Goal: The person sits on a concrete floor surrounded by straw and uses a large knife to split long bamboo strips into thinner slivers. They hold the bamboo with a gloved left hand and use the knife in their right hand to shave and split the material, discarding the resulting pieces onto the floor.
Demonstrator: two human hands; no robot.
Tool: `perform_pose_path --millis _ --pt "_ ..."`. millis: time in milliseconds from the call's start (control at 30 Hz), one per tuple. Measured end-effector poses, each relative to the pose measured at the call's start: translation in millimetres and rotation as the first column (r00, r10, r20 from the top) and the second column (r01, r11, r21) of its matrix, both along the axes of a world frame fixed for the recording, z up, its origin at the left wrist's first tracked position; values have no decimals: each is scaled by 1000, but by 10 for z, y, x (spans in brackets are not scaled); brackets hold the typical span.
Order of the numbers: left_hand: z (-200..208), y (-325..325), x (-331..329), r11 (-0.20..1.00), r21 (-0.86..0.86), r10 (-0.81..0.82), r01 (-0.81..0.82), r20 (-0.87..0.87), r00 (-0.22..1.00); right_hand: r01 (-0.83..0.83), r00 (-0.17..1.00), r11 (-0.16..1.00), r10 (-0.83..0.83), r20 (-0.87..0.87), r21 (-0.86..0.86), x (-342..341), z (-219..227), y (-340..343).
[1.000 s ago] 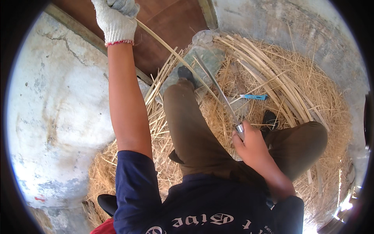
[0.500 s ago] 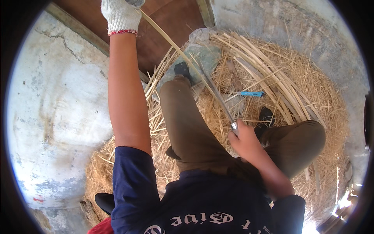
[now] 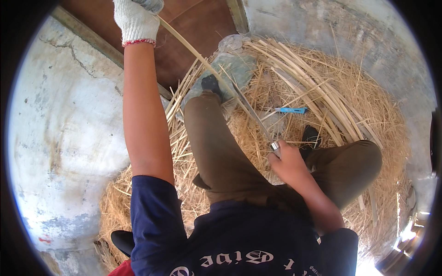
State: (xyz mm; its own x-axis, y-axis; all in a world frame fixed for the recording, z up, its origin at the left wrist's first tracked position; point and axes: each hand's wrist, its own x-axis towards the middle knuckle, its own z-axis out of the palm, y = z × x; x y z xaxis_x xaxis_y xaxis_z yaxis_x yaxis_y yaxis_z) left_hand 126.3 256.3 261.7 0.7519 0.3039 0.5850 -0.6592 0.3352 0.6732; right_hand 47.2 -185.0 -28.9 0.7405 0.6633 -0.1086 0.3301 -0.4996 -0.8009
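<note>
1. The gloved left hand (image 3: 136, 18) is raised high, its fingers closed round the top end of a long strip (image 3: 193, 50).
2. The right hand (image 3: 287, 161), bare, grips a knife (image 3: 258, 124) handle, fingers closed.
3. The strip's long axis slopes from the left fingers down toward the right fingers; the blade lies along it, just beyond the right fingertips.
4. More strips (image 3: 294, 78) and straw (image 3: 368, 115) lie beyond the right hand.

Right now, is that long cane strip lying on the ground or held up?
Held up. The gloved left hand grips the strip high, and it slants down to the knife in the right hand.
</note>
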Motion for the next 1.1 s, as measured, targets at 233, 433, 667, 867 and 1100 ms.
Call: perform_pose_path --millis 233,433,667,867,1100 --pt "-19 -833 -35 915 -13 403 -403 20 915 88 993 982 -75 -86 166 -32 132 -46" --pt "-26 -635 25 963 -57 262 -262 -3 965 19 999 1000 -20 -47 -23 13 14 -54" --pt "-20 -840 7 908 -9 419 -419 5 908 65 998 998 -66 23 22 -45 -3 -58" --pt "-153 -908 111 889 -54 455 -455 -21 890 94 995 996 -94 -35 1 26 120 -110" --pt "-187 -866 84 865 29 502 -501 -80 861 65 996 998 -63 -68 20 47 -232 -22"
